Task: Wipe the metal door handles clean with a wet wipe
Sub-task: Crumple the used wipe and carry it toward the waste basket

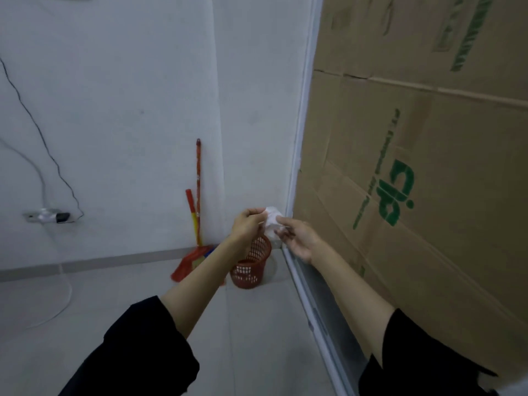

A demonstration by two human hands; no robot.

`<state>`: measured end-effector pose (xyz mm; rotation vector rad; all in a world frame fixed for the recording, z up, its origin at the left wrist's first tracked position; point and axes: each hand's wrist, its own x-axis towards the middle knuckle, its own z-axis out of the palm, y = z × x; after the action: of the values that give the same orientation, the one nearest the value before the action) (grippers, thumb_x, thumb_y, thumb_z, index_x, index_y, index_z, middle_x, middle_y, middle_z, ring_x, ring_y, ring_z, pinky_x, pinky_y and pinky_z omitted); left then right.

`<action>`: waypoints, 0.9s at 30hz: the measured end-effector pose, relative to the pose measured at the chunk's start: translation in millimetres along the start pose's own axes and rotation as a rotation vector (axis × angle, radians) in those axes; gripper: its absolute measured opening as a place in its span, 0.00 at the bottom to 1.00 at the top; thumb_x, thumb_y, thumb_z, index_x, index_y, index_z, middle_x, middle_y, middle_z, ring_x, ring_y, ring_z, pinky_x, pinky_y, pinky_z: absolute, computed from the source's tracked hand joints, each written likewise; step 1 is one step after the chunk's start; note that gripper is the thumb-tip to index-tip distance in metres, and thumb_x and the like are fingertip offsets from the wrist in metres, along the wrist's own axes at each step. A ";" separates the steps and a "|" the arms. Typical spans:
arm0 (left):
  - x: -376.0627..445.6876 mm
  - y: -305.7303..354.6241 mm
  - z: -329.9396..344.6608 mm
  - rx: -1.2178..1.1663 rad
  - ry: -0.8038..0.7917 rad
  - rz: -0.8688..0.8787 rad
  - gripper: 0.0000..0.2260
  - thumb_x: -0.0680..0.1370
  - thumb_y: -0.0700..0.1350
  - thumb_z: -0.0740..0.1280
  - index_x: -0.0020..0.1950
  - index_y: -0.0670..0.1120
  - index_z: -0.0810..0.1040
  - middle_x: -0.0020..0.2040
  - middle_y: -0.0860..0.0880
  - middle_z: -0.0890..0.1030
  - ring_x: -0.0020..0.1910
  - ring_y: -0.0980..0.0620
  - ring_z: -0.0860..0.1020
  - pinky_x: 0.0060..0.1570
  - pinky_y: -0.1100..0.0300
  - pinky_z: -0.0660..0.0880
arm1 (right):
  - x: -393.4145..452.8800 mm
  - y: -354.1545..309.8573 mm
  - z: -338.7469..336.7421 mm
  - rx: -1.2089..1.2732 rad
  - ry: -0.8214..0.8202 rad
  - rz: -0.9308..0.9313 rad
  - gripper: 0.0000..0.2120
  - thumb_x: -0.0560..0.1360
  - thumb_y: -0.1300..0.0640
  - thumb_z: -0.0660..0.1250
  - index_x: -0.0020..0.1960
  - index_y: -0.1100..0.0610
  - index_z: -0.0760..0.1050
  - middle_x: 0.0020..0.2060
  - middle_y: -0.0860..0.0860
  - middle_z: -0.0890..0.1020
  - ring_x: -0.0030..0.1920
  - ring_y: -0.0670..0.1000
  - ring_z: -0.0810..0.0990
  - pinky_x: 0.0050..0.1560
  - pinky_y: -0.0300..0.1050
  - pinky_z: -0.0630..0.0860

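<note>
A crumpled white wet wipe point(271, 221) is held between both hands, out in front of me above a red basket. My left hand point(248, 225) pinches its left side with curled fingers. My right hand point(298, 238) pinches the wipe's right side between thumb and fingertips, palm turned up. No metal door handle is in view.
A red mesh waste basket point(251, 267) stands on the floor in the corner below the hands. A red broom and dustpan point(197, 212) lean on the white wall. Cardboard point(414, 167) covers the framed panel at right. A wall socket with cables point(51, 216) is at left.
</note>
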<state>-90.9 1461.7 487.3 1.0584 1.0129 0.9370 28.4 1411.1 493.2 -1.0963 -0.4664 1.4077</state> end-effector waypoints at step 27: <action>453.4 28.0 -33.5 0.039 -0.079 -0.104 0.06 0.78 0.35 0.63 0.54 0.35 0.75 0.43 0.44 0.78 0.41 0.53 0.78 0.40 0.67 0.79 | 456.4 -85.9 26.1 -0.082 0.055 0.004 0.13 0.76 0.63 0.66 0.58 0.68 0.75 0.52 0.60 0.80 0.48 0.52 0.81 0.41 0.36 0.81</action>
<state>-6.1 1904.5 421.8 1.0565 1.0139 0.7875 135.4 1858.5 423.7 -1.1997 -0.4866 1.3682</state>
